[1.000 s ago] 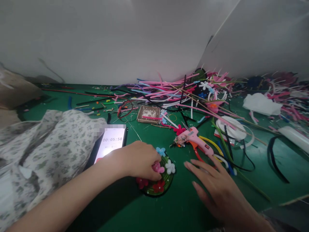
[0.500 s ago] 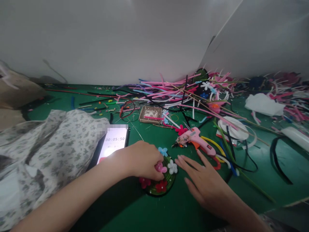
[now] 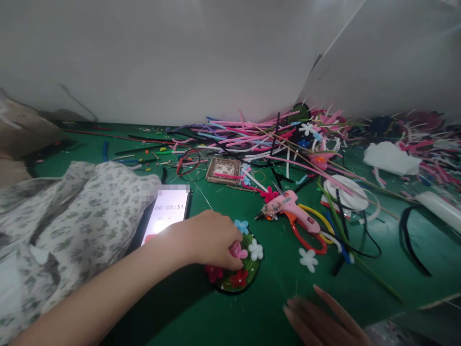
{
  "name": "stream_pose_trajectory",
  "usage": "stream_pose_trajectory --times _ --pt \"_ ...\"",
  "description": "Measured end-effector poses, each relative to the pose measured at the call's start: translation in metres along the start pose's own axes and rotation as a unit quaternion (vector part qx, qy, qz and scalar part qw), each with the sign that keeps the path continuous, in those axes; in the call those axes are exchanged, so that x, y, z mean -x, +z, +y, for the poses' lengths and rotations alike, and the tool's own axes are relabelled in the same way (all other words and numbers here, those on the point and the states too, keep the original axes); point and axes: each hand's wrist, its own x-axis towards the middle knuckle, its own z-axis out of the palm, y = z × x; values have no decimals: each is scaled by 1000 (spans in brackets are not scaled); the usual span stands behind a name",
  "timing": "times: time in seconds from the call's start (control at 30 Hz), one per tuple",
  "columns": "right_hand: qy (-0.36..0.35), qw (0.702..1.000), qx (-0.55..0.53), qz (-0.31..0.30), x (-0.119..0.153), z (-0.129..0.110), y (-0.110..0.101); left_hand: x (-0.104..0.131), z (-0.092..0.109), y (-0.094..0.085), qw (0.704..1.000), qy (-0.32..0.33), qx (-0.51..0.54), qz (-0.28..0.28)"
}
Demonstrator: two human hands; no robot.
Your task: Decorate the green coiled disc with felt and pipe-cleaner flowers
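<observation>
My left hand is closed around a pink pipe-cleaner flower, pressed against a round green pipe-cleaner disc with a dark rim. Around it on the disc sit a light blue flower, a white flower and red flowers. Near the bottom edge, my right hand has its fingers stretched out over the green table, partly out of view and slightly blurred, with nothing visible in it. A loose white flower lies between that hand and the pink glue gun.
Red-handled scissors lie partly under the glue gun. A lit phone and floral cloth are at the left. Behind stands a small box of beads, with pipe cleaners heaped along the wall. White ribbon roll lies right.
My right hand has drawn back from beside the disc toward the bottom edge, exposing the loose white flower and the scissors' handle. My left hand keeps its hold on the pink flower.
</observation>
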Motion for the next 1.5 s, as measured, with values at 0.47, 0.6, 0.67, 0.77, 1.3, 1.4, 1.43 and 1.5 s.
stream_pose_trajectory --times 0.47,0.6,0.67,0.77,1.3,1.4,1.43,1.5 --pt "159 983 90 -33 62 45 28 20 2 -19 1000 -4 5 -8" --pt "139 984 112 -13 47 53 20 23 4 -24 1000 -7 6 -10" --pt "138 985 100 -2 43 56 15 22 3 -24 1000 -14 -3 -13" --pt "142 986 83 26 34 56 8 25 0 -25 1000 -20 -21 4" --pt "204 978 -27 -13 -56 21 50 14 14 -17 996 -67 -52 -1" --pt "286 951 111 -51 -46 40 48 13 14 -16 997 -61 -51 -6" --pt "306 940 139 -58 -42 46 46 13 14 -16 997 -59 -49 -9" --pt "329 930 154 -59 -38 52 44 14 14 -16 998 -55 -42 -13"
